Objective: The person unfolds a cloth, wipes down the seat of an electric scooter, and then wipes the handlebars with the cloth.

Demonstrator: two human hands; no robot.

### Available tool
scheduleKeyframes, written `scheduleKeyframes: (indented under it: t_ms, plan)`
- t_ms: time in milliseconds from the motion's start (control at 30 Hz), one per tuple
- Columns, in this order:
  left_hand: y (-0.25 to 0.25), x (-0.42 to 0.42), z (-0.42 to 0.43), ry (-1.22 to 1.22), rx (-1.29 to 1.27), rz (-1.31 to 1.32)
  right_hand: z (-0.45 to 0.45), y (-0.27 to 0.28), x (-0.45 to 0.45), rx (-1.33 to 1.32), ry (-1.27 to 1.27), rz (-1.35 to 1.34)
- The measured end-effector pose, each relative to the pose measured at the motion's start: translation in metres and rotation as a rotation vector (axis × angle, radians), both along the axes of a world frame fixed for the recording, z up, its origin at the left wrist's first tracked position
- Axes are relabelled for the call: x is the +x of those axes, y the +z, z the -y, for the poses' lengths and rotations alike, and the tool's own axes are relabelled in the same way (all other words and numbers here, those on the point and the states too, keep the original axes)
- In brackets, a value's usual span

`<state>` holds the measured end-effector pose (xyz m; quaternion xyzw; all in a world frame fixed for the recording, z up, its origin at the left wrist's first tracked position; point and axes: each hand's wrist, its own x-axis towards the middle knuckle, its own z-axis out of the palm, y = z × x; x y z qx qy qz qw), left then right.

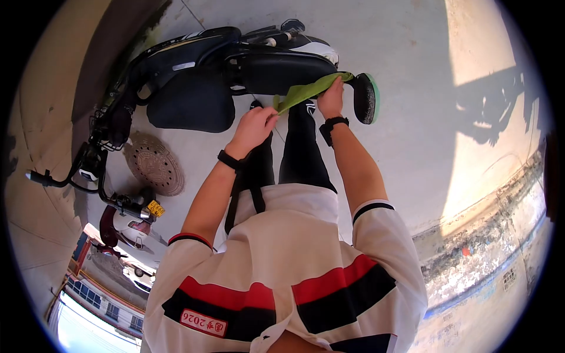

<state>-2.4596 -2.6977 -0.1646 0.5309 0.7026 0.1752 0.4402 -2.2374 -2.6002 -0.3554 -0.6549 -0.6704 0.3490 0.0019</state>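
A green cloth (pixel 307 92) is stretched between my two hands, just in front of the long black seat (pixel 282 69) of an electric scooter. My left hand (pixel 254 130) pinches its lower left corner. Up at the other end, my right hand (pixel 331 100) grips the cloth near the scooter's padded black backrest (pixel 366 99). Part of the cloth overlaps the seat in view; whether it touches the seat I cannot tell. Both wrists wear black bands.
The scooter's wide front seat (pixel 191 99) and handlebar (pixel 88 176) extend to the left. A round manhole cover (pixel 154 163) lies in the concrete ground (pixel 406 147). Another scooter (pixel 130 230) stands farther off at lower left. A worn wall (pixel 488 253) runs along the right.
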Motion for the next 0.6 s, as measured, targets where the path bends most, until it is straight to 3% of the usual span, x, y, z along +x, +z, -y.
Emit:
scheduleKeyframes:
  t_ms: [167, 333, 433, 600]
  plan:
    - [0.022, 0.014, -0.017, -0.069, 0.076, 0.014, 0.003, 0.039, 0.009, -0.031, -0.055, 0.0]
    - [0.066, 0.009, -0.019, -0.091, 0.173, 0.066, -0.004, 0.068, -0.013, 0.134, -0.134, -0.036]
    - [0.089, -0.008, -0.007, -0.033, 0.257, 0.035, 0.004, 0.094, -0.021, 0.175, -0.234, -0.158]
    - [0.112, -0.052, 0.032, 0.167, 0.421, 0.047, 0.018, 0.129, -0.044, 0.324, -0.263, -0.119]
